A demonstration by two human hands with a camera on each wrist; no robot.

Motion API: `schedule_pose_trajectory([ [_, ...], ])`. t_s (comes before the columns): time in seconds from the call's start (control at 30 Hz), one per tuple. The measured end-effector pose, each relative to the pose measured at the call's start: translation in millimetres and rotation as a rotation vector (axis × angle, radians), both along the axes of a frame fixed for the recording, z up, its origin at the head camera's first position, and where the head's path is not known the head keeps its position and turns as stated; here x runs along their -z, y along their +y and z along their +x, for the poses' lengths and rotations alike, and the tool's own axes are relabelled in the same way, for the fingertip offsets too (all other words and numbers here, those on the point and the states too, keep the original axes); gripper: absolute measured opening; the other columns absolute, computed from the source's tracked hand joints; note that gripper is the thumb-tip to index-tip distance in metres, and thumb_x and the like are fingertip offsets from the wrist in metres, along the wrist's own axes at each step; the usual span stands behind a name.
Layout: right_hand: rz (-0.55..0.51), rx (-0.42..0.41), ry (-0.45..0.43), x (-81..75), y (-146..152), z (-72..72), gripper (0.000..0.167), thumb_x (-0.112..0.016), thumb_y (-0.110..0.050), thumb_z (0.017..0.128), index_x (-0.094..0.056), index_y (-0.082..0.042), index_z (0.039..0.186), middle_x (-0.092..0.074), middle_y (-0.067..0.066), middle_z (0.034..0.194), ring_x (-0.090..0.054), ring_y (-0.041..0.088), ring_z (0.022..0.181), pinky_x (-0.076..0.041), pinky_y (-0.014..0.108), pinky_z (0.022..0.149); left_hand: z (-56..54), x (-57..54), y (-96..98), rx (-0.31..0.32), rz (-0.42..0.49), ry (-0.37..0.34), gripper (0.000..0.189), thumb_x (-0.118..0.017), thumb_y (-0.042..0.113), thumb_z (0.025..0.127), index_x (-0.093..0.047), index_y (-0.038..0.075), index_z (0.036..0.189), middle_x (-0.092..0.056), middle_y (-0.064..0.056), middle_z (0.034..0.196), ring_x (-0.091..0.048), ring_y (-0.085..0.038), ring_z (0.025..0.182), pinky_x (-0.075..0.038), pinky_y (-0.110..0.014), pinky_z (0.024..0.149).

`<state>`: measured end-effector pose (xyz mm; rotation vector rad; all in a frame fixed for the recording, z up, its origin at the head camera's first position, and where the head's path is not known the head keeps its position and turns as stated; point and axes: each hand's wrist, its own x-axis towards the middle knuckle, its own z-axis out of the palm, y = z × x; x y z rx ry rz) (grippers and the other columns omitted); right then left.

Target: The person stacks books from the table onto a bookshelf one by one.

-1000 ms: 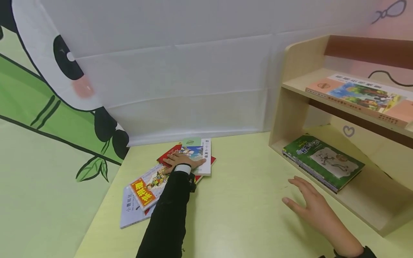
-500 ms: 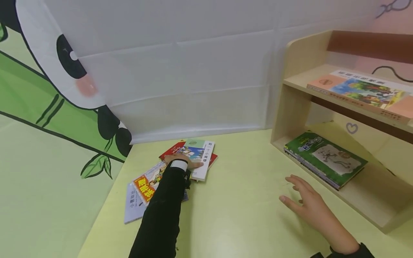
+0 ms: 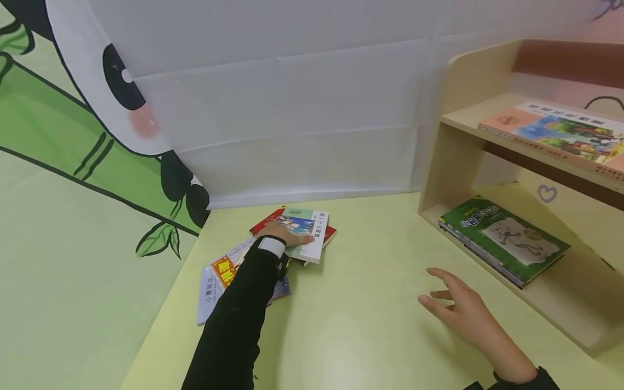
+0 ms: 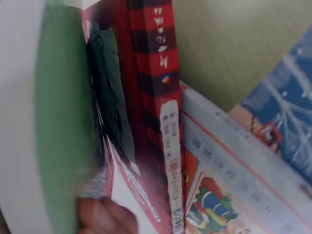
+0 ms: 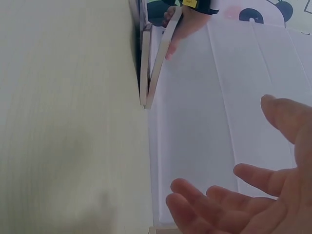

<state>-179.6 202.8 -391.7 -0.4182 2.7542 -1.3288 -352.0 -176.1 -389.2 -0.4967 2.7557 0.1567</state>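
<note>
White cloth (image 3: 312, 103) with a drawn panda (image 3: 123, 81) hangs behind a pale yellow table (image 3: 361, 314). At the far left part of this table, the person's left hand (image 3: 281, 233) is clamped on a green and white book (image 3: 297, 223) at its left side; the thumb lies on the cover, and the fingertips (image 4: 100, 214) come from under it. This book is tilted, with a gap between it and the red book (image 3: 265, 221) beneath. Nearer lie a book with an orange title (image 3: 223, 270) and a lilac book (image 3: 208, 295), overlapping, partly hidden by the black sleeve (image 3: 236, 319). The right hand (image 3: 463, 311) holds nothing; its fingers are apart above the table, near the wooden shelf (image 3: 453, 162). On the shelf, a green book (image 3: 504, 238) lies below and a peach-coloured book (image 3: 560, 135) above.
</note>
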Motion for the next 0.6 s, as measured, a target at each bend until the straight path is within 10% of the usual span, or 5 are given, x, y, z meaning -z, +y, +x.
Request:
schedule_pose_trajectory([
  [0.3,-0.138,-0.092,-0.148,9.1,-21.1,0.0,0.061,-0.065,-0.029,0.094,-0.039,-0.003,0.143,-0.04,0.026,0.145,-0.06,0.034,0.112,-0.054,0.045,0.082,17.7,4.5,-10.9,0.084,0.164,0.252,0.098,-0.067,0.08,0.063,-0.059,0.0,0.119,-0.064,-0.011,0.1,-0.058,-0.024,0.082,-0.048,-0.035,0.066],
  [0.6,-0.421,-0.147,-0.255,14.1,-57.2,-2.5,0.07,-0.061,-0.026,0.097,-0.021,-0.005,0.151,-0.03,0.028,0.15,-0.047,0.042,0.127,-0.05,0.043,0.093,85.0,-35.6,52.4,0.194,0.627,0.44,0.096,-0.082,0.067,0.059,-0.048,0.001,0.121,-0.063,-0.013,0.096,-0.065,-0.02,0.071,-0.054,-0.035,0.057],
])
